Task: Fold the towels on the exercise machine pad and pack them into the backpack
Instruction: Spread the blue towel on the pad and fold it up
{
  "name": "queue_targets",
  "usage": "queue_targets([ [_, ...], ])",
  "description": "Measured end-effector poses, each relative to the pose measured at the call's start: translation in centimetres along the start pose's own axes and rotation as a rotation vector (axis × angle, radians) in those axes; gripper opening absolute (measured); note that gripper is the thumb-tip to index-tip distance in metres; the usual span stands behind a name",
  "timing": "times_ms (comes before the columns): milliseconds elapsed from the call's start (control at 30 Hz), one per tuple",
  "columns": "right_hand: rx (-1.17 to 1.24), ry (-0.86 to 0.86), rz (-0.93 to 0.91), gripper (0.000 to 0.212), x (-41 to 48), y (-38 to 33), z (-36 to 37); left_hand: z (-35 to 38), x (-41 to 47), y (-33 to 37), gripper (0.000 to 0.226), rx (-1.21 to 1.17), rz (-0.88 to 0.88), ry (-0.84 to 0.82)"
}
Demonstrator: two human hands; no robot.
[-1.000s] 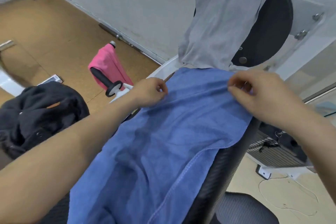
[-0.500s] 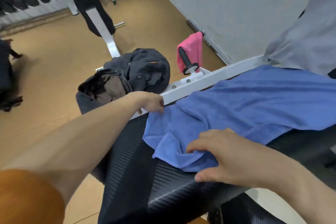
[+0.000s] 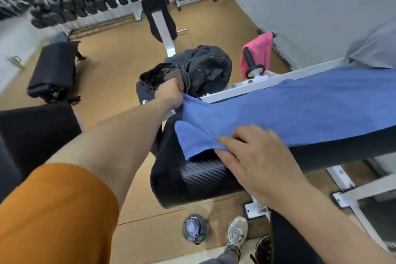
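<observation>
Because a towel has to be squared before it folds, I hold its short end by both corners. At the left, past my orange short sleeve [image 3: 53,210], my left hand [image 3: 171,94] is closed around the far corner of the blue terry-cloth towel [image 3: 300,105]. It draws that corner out beyond the bench edge, so the cloth lifts taut off the padding there.

Just beyond that hand sits the dark grey soft fabric backpack [image 3: 199,68], its mouth gaping upward. I judge it is open and close by so a folded towel can drop straight in. To its right a pink towel [image 3: 257,51] hangs over a black-gripped handle of the machine, not yet folded.

The blue towel lies along the black, weave-textured padded bench [image 3: 192,180]. Its long axis runs with the bench, from my hands at the left away to the right edge of view. Its short end points left, toward the backpack.

My right hand [image 3: 255,156] rests on the near corner of that end, fingers bent over the hem. As far as I can tell, the thumb nips the hem from below, which pins this side while the left one pulls.

Farthest right, a pale grey towel [image 3: 375,49] drapes down to meet the far end of the blue one. By my judgement no fold is made yet.
</observation>
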State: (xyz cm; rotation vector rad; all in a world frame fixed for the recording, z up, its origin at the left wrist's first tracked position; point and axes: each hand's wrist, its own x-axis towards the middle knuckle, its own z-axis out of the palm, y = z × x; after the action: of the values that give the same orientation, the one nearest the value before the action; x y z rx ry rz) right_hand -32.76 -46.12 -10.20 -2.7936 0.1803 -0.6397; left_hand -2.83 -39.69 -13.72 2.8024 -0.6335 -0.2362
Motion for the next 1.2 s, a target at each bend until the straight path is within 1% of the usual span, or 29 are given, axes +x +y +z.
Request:
queue_targets([
  [67, 0.017, -0.032, -0.022, 0.036, -0.4, -0.8, 0.1, -0.9, -0.5, -1.2, 0.022, 0.133, 0.016, 0.014],
  [133, -0.02, -0.07, -0.055, 0.02, -0.6, -1.6, 0.6, -1.2, -0.9, -2.1, 0.024, 0.232, 0.049, 0.027],
  [200, -0.052, -0.121, -0.072, 0.004, -0.6, -2.3, 1.3, -1.0, -1.4, -2.2, 0.022, 0.329, 0.123, 0.027],
  [300, -0.099, -0.179, -0.073, 0.018, -0.2, -3.3, 2.2, 0.0, -1.4, -2.2, 0.019, 0.471, 0.273, -0.052],
  [400, -0.074, -0.195, -0.101, 0.037, 0.5, -4.2, 2.7, 0.9, -1.1, -2.4, 0.015, 0.59, 0.341, -0.124],
  [433, -0.071, -0.207, -0.132, 0.037, 0.8, -4.6, 2.9, 1.1, -0.9, -2.4, 0.016, 0.627, 0.349, -0.143],
  [500, -0.084, -0.255, -0.199, 0.019, 1.3, -5.3, 3.4, 1.2, -0.7, -2.5, 0.019, 0.691, 0.355, -0.173],
  [567, -0.054, -0.29, -0.175, 0.022, 1.7, -5.6, 4.0, 1.1, -0.4, -2.3, 0.019, 0.725, 0.356, -0.182],
  [667, 0.148, -0.272, -0.044, 0.028, 3.1, -5.7, 3.6, 1.1, 0.3, -2.1, 0.02, 0.767, 0.348, -0.208],
  [700, 0.219, -0.295, -0.02, 0.027, 3.4, -5.7, 3.4, 1.2, 0.4, -2.1, 0.022, 0.781, 0.335, -0.229],
  [767, 0.213, -0.407, -0.05, 0.026, 3.8, -5.7, 3.2, 1.4, 0.6, -2.1, 0.027, 0.795, 0.305, -0.279],
  [800, 0.186, -0.44, -0.103, 0.02, 3.7, -5.9, 3.0, 1.5, 0.9, -2.2, 0.028, 0.795, 0.295, -0.315],
  [833, 0.145, -0.48, -0.143, 0.009, 3.4, -6.0, 2.8, 1.6, 1.2, -2.3, 0.026, 0.791, 0.289, -0.361],
  [867, 0.098, -0.499, -0.161, 0.008, 3.2, -6.1, 2.8, 1.6, 1.6, -2.3, 0.021, 0.785, 0.292, -0.411],
  [933, 0.056, -0.503, -0.194, 0.022, 3.0, -6.2, 3.5, 1.6, 2.6, -2.4, 0.006, 0.767, 0.298, -0.514],
  [1000, 0.094, -0.487, -0.178, 0.028, 3.6, -6.2, 3.6, 1.2, 3.4, -2.3, 0.012, 0.72, 0.275, -0.611],
  [1067, 0.24, -0.426, -0.042, 0.028, 4.8, -5.7, 2.7, 0.8, 4.2, -2.2, 0.022, 0.626, 0.196, -0.708],
  [1100, 0.356, -0.396, 0.06, 0.024, 5.6, -5.1, 2.1, 0.7, 4.8, -2.1, 0.021, 0.548, 0.139, -0.757],
  [1133, 0.49, -0.418, 0.179, 0.022, 6.2, -4.2, 1.7, 0.6, 5.4, -1.9, 0.018, 0.43, 0.069, -0.796],
  [1167, 0.605, -0.408, 0.274, 0.022, 6.5, -3.1, 1.3, 0.6, 6.1, -1.8, 0.014, 0.26, -0.009, -0.834],
  [1200, 0.667, -0.368, 0.363, 0.024, 6.7, -2.0, 0.9, 0.6, 6.7, -1.4, 0.012, 0.042, -0.083, -0.855],
])
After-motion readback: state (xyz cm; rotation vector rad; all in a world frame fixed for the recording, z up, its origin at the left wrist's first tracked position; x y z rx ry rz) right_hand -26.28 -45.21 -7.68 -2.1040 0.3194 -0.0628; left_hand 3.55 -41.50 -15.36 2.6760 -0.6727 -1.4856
